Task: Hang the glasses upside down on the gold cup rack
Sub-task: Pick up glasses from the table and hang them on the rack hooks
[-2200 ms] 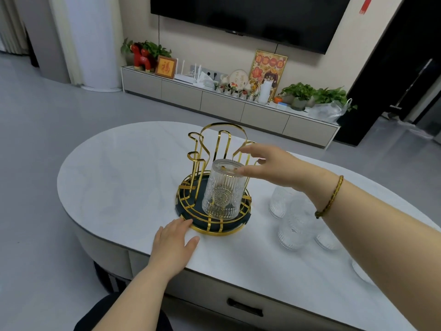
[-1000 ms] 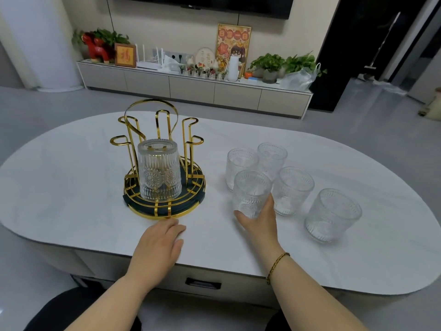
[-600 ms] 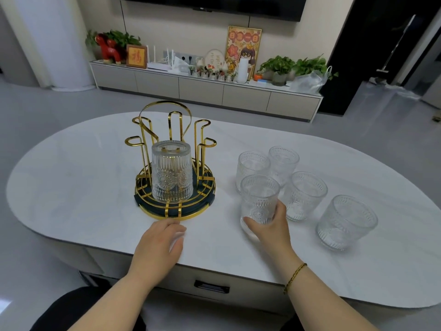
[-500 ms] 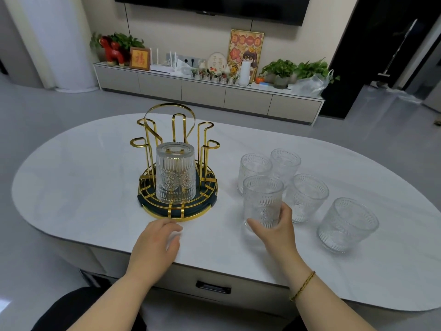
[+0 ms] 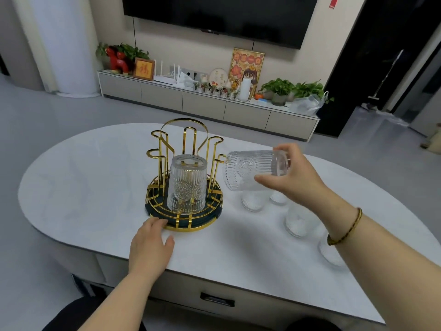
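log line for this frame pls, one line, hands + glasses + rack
right hand: holds glass on its side, mouth toward rack | left hand: fingers at rack base | on rack: one glass upside down

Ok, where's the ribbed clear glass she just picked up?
In the right hand, the ribbed clear glass lies sideways in the air, right of the gold cup rack, its mouth near a hook.

Your cup rack (image 5: 183,187) stands on the table (image 5: 71,177), one inverted glass (image 5: 186,185) on it; four upright glasses (image 5: 298,223) sit right.
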Demonstrator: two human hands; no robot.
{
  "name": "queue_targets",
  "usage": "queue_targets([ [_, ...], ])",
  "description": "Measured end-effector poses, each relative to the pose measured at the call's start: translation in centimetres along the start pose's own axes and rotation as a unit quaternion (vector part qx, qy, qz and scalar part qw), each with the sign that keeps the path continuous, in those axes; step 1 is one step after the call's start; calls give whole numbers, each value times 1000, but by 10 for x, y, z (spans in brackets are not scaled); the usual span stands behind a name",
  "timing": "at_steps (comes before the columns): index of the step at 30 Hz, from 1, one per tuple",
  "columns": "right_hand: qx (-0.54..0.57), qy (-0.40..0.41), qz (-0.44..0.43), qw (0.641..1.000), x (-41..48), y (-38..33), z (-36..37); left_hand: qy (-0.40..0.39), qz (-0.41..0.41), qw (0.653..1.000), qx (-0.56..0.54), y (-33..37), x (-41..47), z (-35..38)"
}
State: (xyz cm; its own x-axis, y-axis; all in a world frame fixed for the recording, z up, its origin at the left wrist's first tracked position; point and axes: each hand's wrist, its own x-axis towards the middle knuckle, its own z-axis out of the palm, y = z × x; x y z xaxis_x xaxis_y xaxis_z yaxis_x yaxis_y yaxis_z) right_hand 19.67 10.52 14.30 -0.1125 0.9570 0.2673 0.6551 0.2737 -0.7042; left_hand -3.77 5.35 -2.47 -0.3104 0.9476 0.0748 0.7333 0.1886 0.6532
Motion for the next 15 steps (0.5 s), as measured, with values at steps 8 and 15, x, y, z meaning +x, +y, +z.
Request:
queue_targets([
  [8, -45, -70, 12, 996, 46, -21, 24, -4, 2, 1000, -1, -5, 7, 3],
  [15, -50, -102, 19, 993, 72, -24, 46, 3, 24, 1000, 16, -10, 11, 5],
])
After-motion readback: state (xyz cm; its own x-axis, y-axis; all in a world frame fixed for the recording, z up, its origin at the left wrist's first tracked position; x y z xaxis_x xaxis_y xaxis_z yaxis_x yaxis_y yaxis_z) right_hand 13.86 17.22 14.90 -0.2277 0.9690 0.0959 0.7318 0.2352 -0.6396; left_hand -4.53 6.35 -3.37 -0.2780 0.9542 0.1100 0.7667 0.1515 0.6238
